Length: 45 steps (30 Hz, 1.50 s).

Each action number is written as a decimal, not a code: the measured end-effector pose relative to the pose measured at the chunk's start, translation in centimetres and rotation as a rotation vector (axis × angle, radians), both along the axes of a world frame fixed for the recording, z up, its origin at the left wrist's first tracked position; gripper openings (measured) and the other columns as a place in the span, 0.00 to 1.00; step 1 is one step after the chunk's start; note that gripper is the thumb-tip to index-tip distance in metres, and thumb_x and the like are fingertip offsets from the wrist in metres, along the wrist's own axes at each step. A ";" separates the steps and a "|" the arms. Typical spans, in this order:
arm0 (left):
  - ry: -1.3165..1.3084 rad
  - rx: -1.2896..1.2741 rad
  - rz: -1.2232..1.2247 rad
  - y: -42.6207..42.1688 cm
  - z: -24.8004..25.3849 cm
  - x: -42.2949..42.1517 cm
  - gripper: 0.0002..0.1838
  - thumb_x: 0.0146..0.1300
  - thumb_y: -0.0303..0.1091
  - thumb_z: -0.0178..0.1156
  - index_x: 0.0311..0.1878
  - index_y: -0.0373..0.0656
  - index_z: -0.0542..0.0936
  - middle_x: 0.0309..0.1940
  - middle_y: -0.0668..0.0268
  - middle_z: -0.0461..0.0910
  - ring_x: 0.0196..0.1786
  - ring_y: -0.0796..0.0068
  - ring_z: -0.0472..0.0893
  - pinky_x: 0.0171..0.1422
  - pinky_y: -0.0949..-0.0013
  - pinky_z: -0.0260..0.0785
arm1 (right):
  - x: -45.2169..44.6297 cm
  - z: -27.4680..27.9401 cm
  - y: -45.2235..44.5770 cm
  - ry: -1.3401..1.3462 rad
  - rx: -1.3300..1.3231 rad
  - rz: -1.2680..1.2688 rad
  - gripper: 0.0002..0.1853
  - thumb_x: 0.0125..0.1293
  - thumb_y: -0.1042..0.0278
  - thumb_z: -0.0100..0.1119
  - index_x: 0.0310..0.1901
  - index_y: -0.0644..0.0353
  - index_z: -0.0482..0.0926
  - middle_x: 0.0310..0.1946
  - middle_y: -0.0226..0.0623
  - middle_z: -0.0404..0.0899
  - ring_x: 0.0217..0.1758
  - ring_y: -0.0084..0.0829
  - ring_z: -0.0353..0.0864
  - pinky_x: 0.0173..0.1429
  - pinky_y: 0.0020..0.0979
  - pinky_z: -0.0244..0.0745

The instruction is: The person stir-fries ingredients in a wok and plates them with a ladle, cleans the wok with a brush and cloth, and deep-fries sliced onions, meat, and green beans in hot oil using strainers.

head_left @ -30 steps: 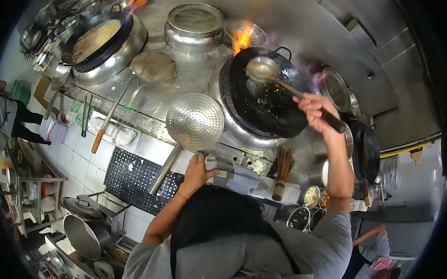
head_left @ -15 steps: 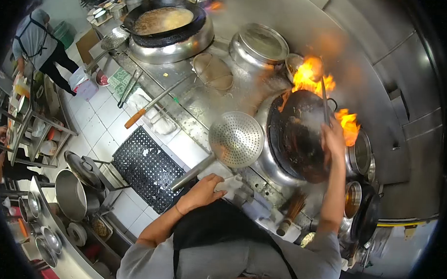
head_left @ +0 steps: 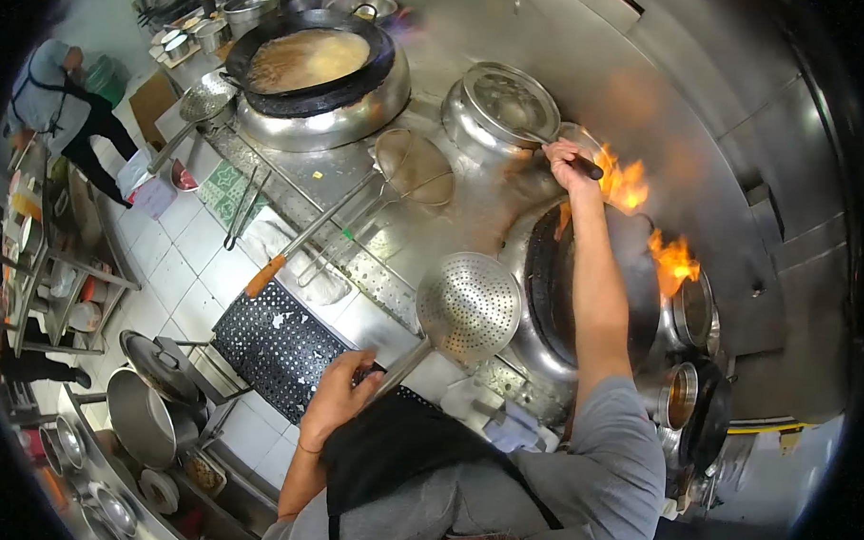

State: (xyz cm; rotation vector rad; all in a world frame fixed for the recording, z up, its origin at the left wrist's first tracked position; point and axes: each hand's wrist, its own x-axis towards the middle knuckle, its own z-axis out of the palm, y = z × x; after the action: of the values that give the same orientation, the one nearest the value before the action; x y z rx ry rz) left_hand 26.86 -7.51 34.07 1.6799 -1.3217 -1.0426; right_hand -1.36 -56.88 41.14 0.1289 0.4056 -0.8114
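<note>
My right hand (head_left: 571,168) is closed round the dark-ended handle of a ladle (head_left: 534,135), reaching up and left over a round metal pot (head_left: 508,94) of liquid. The ladle's far end is at the pot and hard to make out. Below my right forearm sits a black wok (head_left: 617,276) on a burner, partly hidden by the arm, with flames at its back edge. My left hand (head_left: 337,392) is held low by my apron, thumb and fingers apart. Close beside it lies the handle of a perforated metal skimmer (head_left: 469,305).
A second wok (head_left: 311,61) of bubbling liquid stands at the back left. A mesh strainer (head_left: 415,167) with a wooden handle and tongs (head_left: 248,206) lie on the counter. Flames (head_left: 673,264) rise by the wok. A black perforated mat (head_left: 277,346) lies below; another person (head_left: 72,100) stands far left.
My right hand and the ladle have moved from over the wok up and left to the pot. The wok has settled lower, the flames have shrunk, and my left hand has shifted left.
</note>
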 end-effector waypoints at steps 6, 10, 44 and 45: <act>0.213 0.038 -0.065 -3.7 -0.3 1.1 0.09 0.59 0.29 0.60 0.39 0.33 0.78 0.32 0.59 0.80 0.33 0.70 0.80 0.38 0.70 0.72 | -5.7 6.8 7.2 -0.007 -0.022 -0.078 0.28 0.69 0.73 0.38 0.65 0.70 0.41 0.20 0.30 0.62 0.15 0.23 0.66 0.17 0.23 0.63; 0.125 -0.157 -0.256 -7.8 2.1 -2.7 0.06 0.58 0.26 0.59 0.31 0.32 0.76 0.26 0.61 0.76 0.29 0.74 0.75 0.36 0.71 0.67 | -9.9 11.3 14.1 -0.035 -0.026 -0.161 0.27 0.70 0.71 0.36 0.65 0.71 0.40 0.26 0.35 0.62 0.15 0.23 0.65 0.16 0.24 0.63; -0.379 -0.719 -0.587 -13.1 -0.2 -31.7 0.11 0.63 0.39 0.54 0.29 0.43 0.77 0.29 0.64 0.76 0.38 0.62 0.73 0.41 0.58 0.61 | -23.8 -14.3 62.8 2.449 -0.214 -0.505 0.28 0.59 0.81 0.53 0.63 0.68 0.63 0.50 0.59 0.75 0.50 0.45 0.78 0.54 0.35 0.70; -0.383 -0.711 -0.620 -13.2 -0.3 -31.6 0.11 0.63 0.39 0.54 0.31 0.43 0.78 0.30 0.65 0.76 0.39 0.64 0.72 0.42 0.59 0.60 | -23.6 -14.9 63.0 2.502 -0.169 -0.430 0.27 0.59 0.80 0.53 0.62 0.68 0.65 0.49 0.60 0.75 0.49 0.48 0.79 0.53 0.37 0.71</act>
State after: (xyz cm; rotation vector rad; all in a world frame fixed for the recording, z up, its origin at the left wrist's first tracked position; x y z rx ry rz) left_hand -4.69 -20.74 33.81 0.9586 -2.2246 -0.4447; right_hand -24.99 6.12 26.25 -1.1627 2.6846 -1.0269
